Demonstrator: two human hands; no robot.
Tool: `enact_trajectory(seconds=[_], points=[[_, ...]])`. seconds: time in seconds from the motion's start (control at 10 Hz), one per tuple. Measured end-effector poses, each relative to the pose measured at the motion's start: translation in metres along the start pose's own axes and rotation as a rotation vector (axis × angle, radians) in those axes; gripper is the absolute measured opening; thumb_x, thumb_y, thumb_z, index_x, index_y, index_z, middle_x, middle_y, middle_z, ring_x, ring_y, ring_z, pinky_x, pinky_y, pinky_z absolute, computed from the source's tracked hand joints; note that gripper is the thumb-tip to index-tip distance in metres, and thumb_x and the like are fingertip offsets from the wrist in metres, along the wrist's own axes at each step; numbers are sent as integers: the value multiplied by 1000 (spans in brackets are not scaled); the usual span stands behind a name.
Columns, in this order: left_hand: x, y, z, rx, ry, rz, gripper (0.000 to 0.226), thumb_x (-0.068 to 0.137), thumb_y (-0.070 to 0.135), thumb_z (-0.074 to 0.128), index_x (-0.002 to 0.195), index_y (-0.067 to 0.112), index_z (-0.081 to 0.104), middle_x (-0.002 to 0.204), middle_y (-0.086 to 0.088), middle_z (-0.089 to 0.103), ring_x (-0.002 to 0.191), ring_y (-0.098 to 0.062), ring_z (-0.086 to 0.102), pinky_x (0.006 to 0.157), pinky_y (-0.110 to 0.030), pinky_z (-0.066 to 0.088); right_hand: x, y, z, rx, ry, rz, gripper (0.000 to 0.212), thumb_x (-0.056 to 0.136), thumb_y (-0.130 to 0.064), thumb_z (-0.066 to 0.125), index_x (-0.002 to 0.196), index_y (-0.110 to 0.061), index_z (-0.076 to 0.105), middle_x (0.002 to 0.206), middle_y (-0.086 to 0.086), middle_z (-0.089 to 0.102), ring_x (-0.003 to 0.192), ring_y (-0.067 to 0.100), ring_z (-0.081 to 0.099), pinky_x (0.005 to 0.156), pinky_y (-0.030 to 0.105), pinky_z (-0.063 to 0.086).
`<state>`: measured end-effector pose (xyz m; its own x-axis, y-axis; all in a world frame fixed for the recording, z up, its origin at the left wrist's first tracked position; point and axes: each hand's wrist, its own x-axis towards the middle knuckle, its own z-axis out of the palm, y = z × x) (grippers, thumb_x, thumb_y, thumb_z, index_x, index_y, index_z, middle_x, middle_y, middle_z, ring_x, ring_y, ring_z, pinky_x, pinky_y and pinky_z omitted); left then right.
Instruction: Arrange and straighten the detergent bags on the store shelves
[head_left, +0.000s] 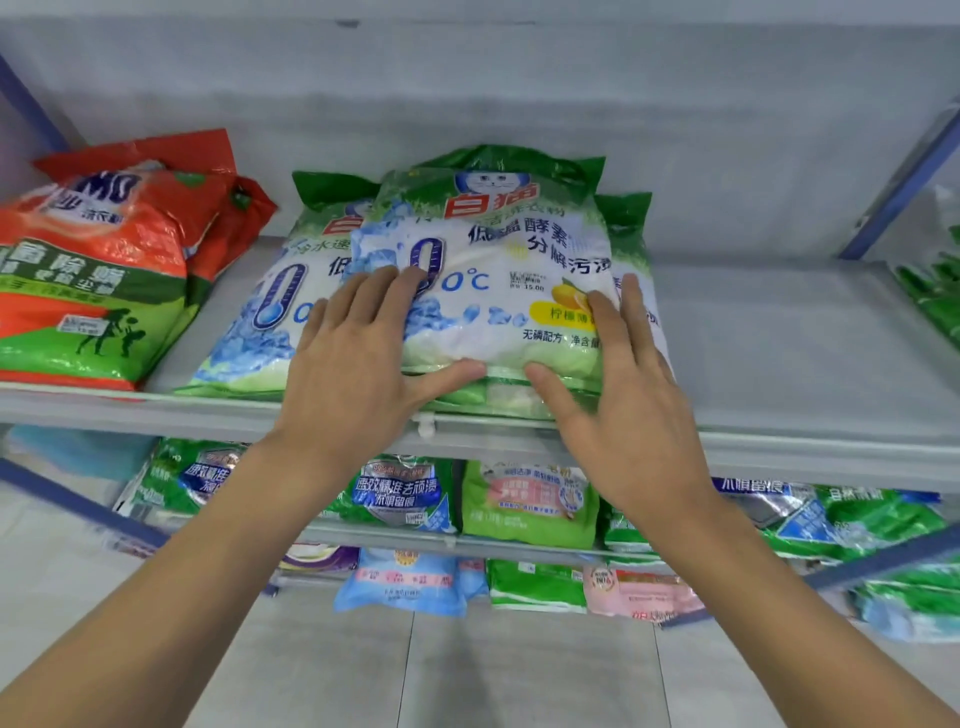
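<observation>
A green and white detergent bag (498, 249) lies on top of a stack at the middle of the upper shelf (779, 353). A second bag of the same kind (260, 312) pokes out to the left beneath it, and the edge of another shows at the right. My left hand (363, 353) lies flat on the top bag's left front corner, fingers spread, thumb along its front edge. My right hand (623, 395) rests flat on the right front corner, thumb on the front edge. Neither hand closes around the bag.
Red and green detergent bags (93, 280) are piled at the shelf's left end. Green bags (930, 301) sit at the far right edge. Lower shelves hold rows of green, blue and pink bags (530, 499). Blue uprights (893, 176) frame the shelving. A grey tiled floor lies below.
</observation>
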<state>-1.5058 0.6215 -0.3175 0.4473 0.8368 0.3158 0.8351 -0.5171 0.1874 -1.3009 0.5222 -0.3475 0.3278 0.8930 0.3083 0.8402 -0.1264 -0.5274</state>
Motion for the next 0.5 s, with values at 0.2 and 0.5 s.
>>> enact_trajectory(seconds=[0.2,0.5], points=[[-21,7,-6,8,-86,-24,98,92,72,42,162,7,18,170,-13,19,158,-30,14,128,-48,12,-7,-1,-10,-14,-54,12,73,104,-53,47,163,-25,15,175,-3,3,156,24,22,119,46,34],[-102,30,-33,-82,-180,-112,69,105,49,44,162,14,25,171,-11,14,158,-30,9,128,-47,15,-71,-14,-63,-129,-280,60,67,107,-49,42,164,-20,21,174,-1,12,155,24,29,118,42,35]])
